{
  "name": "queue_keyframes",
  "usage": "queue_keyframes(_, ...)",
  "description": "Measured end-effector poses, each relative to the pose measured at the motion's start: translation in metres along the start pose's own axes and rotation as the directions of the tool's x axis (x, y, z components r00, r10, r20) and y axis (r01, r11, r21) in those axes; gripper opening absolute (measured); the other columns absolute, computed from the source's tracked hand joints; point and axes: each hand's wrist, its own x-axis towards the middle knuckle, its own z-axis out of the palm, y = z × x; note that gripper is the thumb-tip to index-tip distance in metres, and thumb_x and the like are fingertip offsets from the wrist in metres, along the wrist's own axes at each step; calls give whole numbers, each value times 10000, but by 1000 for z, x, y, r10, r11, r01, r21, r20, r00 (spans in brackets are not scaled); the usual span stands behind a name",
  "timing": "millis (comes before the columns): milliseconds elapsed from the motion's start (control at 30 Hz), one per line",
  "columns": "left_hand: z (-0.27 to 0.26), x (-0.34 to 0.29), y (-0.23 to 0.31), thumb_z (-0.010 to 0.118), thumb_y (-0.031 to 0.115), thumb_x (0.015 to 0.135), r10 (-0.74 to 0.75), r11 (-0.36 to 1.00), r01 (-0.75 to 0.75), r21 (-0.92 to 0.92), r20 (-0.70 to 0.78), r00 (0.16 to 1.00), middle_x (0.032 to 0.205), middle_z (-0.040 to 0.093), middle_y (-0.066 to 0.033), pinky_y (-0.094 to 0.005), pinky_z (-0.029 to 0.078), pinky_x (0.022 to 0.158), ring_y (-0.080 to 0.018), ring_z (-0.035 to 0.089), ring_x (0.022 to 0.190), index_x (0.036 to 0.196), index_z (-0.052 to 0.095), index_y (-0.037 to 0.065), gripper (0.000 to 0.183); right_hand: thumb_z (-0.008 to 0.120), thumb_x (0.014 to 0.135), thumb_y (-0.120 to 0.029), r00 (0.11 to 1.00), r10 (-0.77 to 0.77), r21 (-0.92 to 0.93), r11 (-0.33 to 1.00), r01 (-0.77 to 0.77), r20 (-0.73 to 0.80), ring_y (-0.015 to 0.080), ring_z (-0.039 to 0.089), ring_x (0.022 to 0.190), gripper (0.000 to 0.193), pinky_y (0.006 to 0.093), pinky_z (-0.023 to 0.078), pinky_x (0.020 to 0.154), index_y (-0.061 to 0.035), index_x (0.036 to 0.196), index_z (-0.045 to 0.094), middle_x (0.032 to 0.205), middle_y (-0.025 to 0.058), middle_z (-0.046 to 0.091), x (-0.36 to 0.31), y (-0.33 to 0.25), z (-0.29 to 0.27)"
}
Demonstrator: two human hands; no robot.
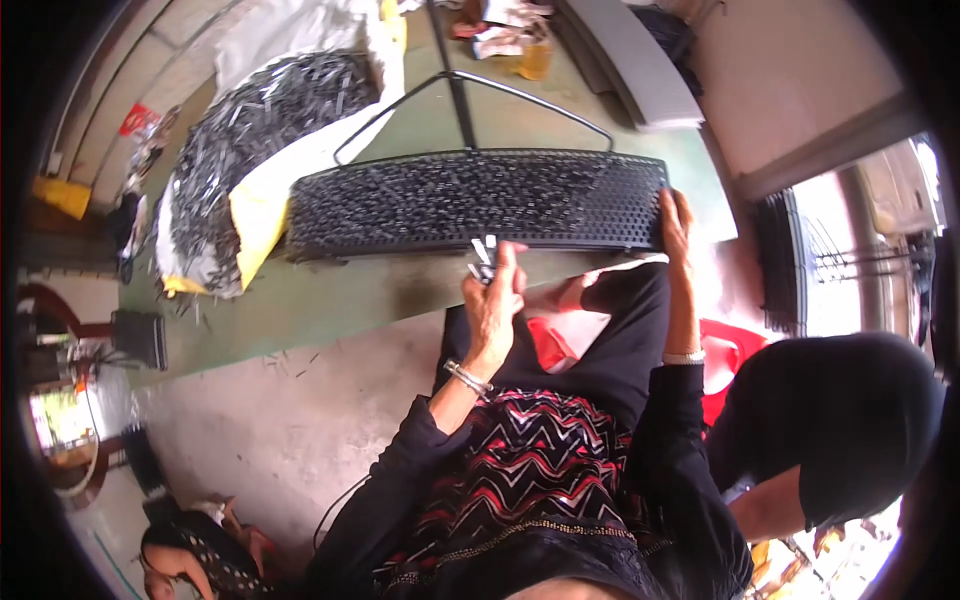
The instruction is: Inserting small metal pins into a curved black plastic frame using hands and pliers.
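Observation:
A long black perforated tray (630, 205) with a wire frame behind it stands on a green table in front of me. Small dark pieces sit closely over most of it, while its right end shows bare holes. My left hand (492, 315) is closed on a few small black and pale strips (484, 262), just below the tray's near edge. At the tray's right end, my right hand (677, 235) grips the side edge. Its fingers point away from me, partly hidden behind the edge.
An open white and yellow sack (262, 215) full of dark strips (265, 115) lies on the table (255, 335) at left. Grey panels (635, 65) and a yellow cup (535, 62) are at the back. Another person's leg (830, 430) is close on my right; someone else is at lower left.

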Motion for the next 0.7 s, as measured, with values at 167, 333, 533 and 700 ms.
queue_keyframes(167, -39, 22, 15, 578, 424, 955, 172, 985, -171, 23, -205, 964, 591, 458, 65, -195, 239, 412, -11, 340, 458, 943, 646, 74, 356, 552, 974, -317, 995, -68, 193, 980, 53, 70, 169, 570, 1026, 437, 290, 433, 915, -11, 1286, 565, 1116, 110, 647, -13, -21, 8)
queue_keyframes(333, -37, 20, 10, 559, 398, 970, 201, 979, -205, -9, -160, 966, 583, 456, 60, -193, 244, 414, -8, 364, 472, 946, 642, 73, 336, 518, 979, -311, 988, -152, 227, 963, 144, 17, 190, 583, 1011, 441, 307, 445, 906, -16, 1304, 555, 1115, 120, 648, -23, -15, 8)
queue_keyframes(533, -34, 24, 11, 593, 462, 933, 207, 977, -214, -9, -214, 955, 613, 477, 50, -189, 270, 427, -26, 378, 484, 947, 655, 87, 380, 490, 978, -323, 989, -130, 36, 991, 132, -69, 217, 583, 958, 417, 340, 440, 865, -5, 1232, 580, 1039, 123, 650, -23, -20, 11)
queue_keyframes(700, -35, 25, 13, 625, 406, 929, 211, 970, -234, -64, -252, 944, 595, 484, 32, -199, 259, 408, -32, 365, 451, 933, 657, 84, 323, 495, 984, -273, 993, -109, 113, 987, 114, -46, 197, 575, 969, 389, 319, 432, 883, 0, 1248, 580, 1044, 109, 649, -21, -15, 16)
